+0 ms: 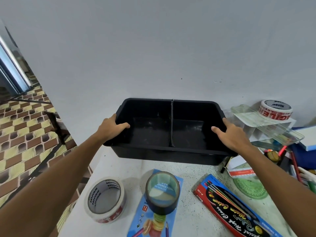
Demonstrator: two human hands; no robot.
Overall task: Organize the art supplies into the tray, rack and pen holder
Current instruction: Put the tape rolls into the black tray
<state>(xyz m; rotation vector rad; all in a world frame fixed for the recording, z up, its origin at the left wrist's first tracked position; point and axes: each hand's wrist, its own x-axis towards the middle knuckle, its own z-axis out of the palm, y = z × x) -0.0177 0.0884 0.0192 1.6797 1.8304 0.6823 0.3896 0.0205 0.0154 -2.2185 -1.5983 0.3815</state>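
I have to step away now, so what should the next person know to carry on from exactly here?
Left hand: grips the left end of the black tray, thumb inside the rim.
Right hand: grips the right end the same way. Whether the tray is lifted or resting is unclear.
Tray: two compartments, both empty.
On the table: white tape roll, dark tape roll standing on a blue pencil box, red pencil box, green protractor.
Far right: another tape roll on a white rack, plus a pile of pens and rulers.
Done: nothing sorted yet.
Left: everything.
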